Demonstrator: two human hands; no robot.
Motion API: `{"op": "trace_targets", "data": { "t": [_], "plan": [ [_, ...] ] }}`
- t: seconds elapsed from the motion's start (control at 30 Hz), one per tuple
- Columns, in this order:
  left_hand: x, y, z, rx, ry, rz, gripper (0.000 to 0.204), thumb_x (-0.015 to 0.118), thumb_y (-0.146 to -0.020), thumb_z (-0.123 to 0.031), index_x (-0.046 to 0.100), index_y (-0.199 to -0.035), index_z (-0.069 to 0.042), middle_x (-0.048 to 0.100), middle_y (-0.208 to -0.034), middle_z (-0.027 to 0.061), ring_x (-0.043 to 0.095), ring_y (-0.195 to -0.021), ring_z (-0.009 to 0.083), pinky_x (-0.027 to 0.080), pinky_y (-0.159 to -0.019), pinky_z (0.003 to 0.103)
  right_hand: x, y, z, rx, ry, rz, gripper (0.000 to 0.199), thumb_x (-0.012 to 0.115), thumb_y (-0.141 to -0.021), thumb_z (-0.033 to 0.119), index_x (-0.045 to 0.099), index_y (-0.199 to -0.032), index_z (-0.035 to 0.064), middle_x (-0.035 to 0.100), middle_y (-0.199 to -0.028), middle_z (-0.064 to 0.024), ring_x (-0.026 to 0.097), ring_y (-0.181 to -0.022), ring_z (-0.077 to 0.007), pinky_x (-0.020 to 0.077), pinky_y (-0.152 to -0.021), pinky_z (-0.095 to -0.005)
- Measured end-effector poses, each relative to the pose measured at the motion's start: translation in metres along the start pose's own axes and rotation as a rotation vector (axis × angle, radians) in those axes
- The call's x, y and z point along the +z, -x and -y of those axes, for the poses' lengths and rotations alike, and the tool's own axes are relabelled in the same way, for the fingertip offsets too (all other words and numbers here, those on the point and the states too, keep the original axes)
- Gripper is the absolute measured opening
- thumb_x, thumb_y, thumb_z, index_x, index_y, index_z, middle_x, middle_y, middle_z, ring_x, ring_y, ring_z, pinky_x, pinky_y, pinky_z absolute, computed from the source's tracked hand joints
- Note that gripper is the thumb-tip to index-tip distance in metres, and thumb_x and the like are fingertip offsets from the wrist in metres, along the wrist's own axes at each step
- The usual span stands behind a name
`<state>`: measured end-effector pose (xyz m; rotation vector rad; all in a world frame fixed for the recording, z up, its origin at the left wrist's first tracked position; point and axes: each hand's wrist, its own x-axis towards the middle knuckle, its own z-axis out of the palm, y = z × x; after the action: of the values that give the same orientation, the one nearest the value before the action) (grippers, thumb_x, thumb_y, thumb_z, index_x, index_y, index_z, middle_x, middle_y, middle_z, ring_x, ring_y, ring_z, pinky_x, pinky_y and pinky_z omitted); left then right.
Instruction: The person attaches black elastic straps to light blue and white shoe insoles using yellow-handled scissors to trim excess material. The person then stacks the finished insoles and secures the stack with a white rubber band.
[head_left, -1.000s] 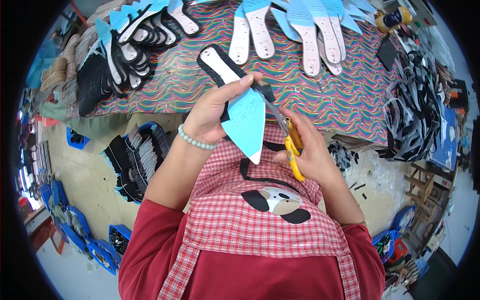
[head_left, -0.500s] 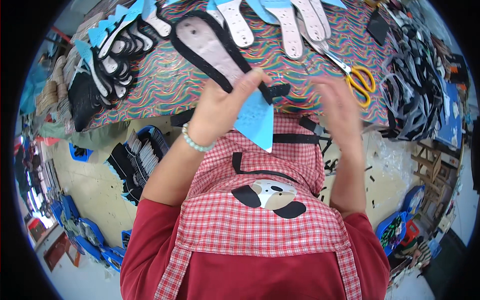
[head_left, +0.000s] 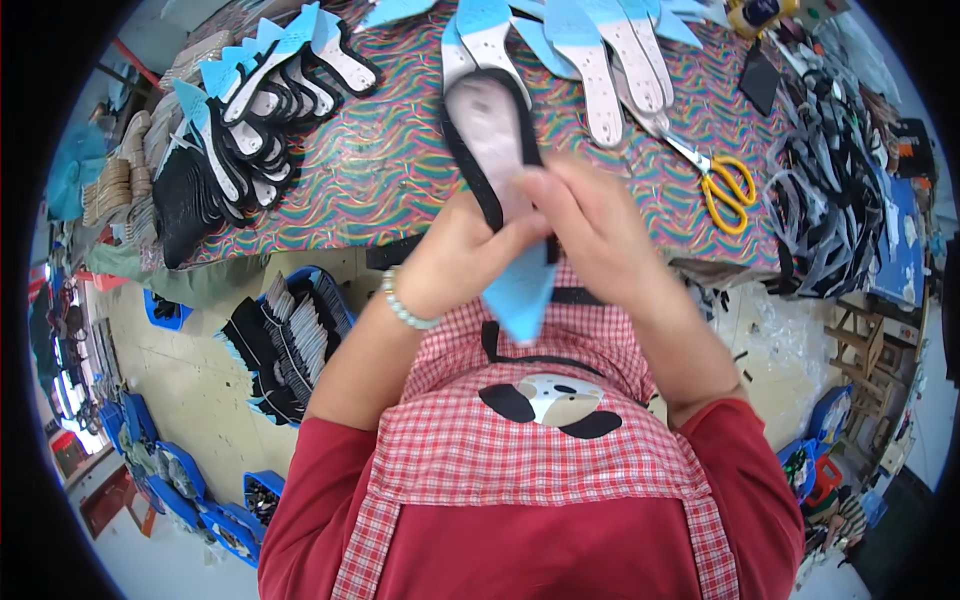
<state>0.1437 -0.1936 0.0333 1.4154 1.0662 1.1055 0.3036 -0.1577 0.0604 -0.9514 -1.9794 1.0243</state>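
Note:
A shoe insole point(head_left: 488, 122) with a pale heel end, black edging and a blue pointed toe is held up over the table's near edge, heel end away from me. My left hand point(head_left: 465, 250), with a beaded bracelet at the wrist, is closed around its middle from the left. From the right, my right hand point(head_left: 598, 225) pinches the insole's edge at the same height, thumbs close together. The fingers behind it are hidden, and slight blur softens the grip. Behind the heel, similar blue-and-pale insoles point(head_left: 604, 105) lie on the patterned tablecloth point(head_left: 390, 150).
Yellow-handled scissors point(head_left: 728, 195) lie on the right of the table, beside a heap of black and grey strips point(head_left: 835, 200). Black-edged insoles point(head_left: 265, 125) are piled at the far left. A blue bin point(head_left: 325, 285) of stacked pieces stands below on the left.
My right hand has come in from the right and taken hold of the insole. The insole has shifted right and turned more upright, with my left hand still on it.

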Motion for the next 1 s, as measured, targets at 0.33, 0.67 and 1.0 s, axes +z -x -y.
{"op": "trace_targets", "data": {
  "t": [0.33,0.67,1.0],
  "plan": [
    [-0.016,-0.025,-0.016,-0.033,0.682,0.196,0.053,0.050,-0.095,-0.033,0.039,-0.134,0.002,0.059,-0.114,0.0177,0.057,-0.107,0.0301,0.046,-0.093,0.039,0.019,0.023,-0.007,0.116,-0.113,-0.056,0.031,0.047,-0.099,0.025,0.056,-0.120,0.0048,0.065,-0.090,-0.0161,0.065,-0.082,-0.0287,0.0495,-0.070,-0.0347],
    [-0.023,-0.021,-0.063,-0.053,0.469,0.325,0.050,0.054,-0.093,-0.041,0.055,-0.117,0.003,0.066,-0.105,0.0187,0.063,-0.102,0.0310,0.048,-0.092,0.047,0.020,0.034,-0.020,0.414,-1.307,0.524,0.037,0.049,-0.096,0.034,0.054,-0.106,-0.0007,0.059,-0.081,-0.0087,0.060,-0.070,-0.0168,0.0506,-0.063,-0.0271],
    [-0.293,-0.036,0.004,-0.064,-1.667,0.150,0.057,0.067,-0.083,-0.033,0.051,-0.133,-0.011,0.053,-0.134,0.0068,0.040,-0.132,0.0312,0.024,-0.111,0.048,-0.054,0.062,-0.070,0.290,0.115,-0.149,0.028,0.062,-0.090,0.017,0.059,-0.114,0.0025,0.064,-0.104,-0.0114,0.063,-0.089,-0.0175,0.0502,-0.077,-0.0297]
  ]
}}
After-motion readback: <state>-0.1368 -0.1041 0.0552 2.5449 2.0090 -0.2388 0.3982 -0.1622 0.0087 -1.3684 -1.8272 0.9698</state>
